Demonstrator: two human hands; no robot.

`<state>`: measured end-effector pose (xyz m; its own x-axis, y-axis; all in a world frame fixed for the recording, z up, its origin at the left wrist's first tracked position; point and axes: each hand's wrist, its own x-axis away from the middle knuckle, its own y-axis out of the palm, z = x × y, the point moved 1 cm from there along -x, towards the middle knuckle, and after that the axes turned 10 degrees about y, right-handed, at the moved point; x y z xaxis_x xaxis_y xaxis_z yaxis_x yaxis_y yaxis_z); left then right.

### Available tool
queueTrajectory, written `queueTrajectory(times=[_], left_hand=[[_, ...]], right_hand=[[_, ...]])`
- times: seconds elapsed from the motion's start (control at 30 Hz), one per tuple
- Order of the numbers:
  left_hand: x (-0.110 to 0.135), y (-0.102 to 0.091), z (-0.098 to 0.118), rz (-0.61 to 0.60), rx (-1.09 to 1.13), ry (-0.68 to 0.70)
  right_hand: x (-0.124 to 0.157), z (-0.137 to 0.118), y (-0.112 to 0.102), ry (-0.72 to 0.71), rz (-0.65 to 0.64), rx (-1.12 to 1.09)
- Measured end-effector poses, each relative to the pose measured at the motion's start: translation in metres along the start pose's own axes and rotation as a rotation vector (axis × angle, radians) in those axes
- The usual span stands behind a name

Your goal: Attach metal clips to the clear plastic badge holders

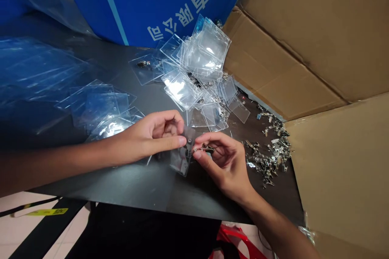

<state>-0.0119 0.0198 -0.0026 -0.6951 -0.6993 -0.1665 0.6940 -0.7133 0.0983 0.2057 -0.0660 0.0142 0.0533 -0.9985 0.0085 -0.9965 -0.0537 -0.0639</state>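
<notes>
Two hands are busy mid-table: one clear vinyl badge holder (pixel 181 158) hangs tilted from the left hand (pixel 152 135), thumb and fingers clamped near its top, while the right hand (pixel 223 162) pinches a small metal badge clip (pixel 203 149) together right at the holder's edge. Just past them at 12 o'clock sits a heap of clear holders (pixel 200 64), more lie at 9 o'clock (pixel 100 109), and loose clips (pixel 269 158) spill at 3 o'clock by a cardboard flap (pixel 334 170). Black tabletop (pixel 121 182) runs to its front edge at 6 o'clock, the hands' widest room.
</notes>
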Motion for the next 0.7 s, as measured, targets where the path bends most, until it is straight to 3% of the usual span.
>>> queueTrajectory(times=[0.2, 0.37, 0.47, 0.57, 0.63, 0.7], left_hand=[[-0.007, -0.009, 0.008, -0.114, -0.027, -0.127], [0.0, -0.007, 0.002, -0.115, -0.159, -0.026], [-0.001, -0.009, 0.006, -0.249, -0.118, -0.074], [-0.006, -0.01, 0.014, -0.36, -0.064, -0.126], [-0.007, -0.01, 0.018, -0.362, -0.087, -0.105], [-0.006, -0.008, 0.018, -0.343, -0.128, -0.089]], right_hand=[[-0.003, 0.011, -0.004, 0.02, 0.011, 0.044], [-0.008, 0.016, -0.007, 0.047, 0.046, 0.005], [-0.007, 0.016, -0.005, 0.055, 0.068, 0.004], [-0.003, 0.015, -0.005, 0.07, 0.211, -0.015], [0.0, 0.014, -0.007, 0.095, 0.341, -0.032], [0.001, 0.014, -0.008, 0.134, 0.383, -0.051]])
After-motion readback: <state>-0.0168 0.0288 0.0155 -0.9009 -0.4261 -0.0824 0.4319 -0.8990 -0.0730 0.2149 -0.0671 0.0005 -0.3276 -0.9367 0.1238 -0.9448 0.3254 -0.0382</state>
